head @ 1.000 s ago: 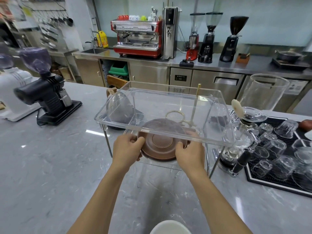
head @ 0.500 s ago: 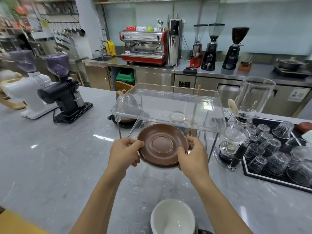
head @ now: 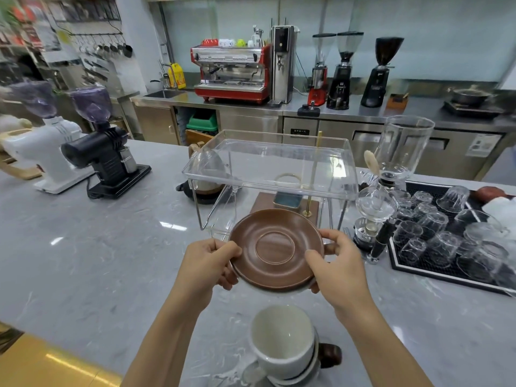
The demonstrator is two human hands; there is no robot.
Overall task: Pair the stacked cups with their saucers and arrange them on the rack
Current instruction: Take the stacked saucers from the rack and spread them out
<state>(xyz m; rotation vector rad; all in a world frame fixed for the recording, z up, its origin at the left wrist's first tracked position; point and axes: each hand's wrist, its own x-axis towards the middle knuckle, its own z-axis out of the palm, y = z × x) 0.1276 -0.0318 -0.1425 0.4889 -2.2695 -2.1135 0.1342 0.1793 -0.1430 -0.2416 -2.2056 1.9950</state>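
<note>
I see my left hand (head: 208, 263) and right hand (head: 339, 265) each gripping opposite rims of one brown saucer (head: 276, 249), held above the counter (head: 83, 261) between one clear rack (head: 272, 169) and one stack of white cups (head: 282, 350).

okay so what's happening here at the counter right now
A person holds a brown saucer level in both hands, the left hand gripping its left edge and the right hand its right edge, in front of a clear two-tier rack on the grey counter. Both rack shelves look empty. Stacked cups, the top one white, wait at the near edge, so no cup is paired with a saucer yet.
</note>
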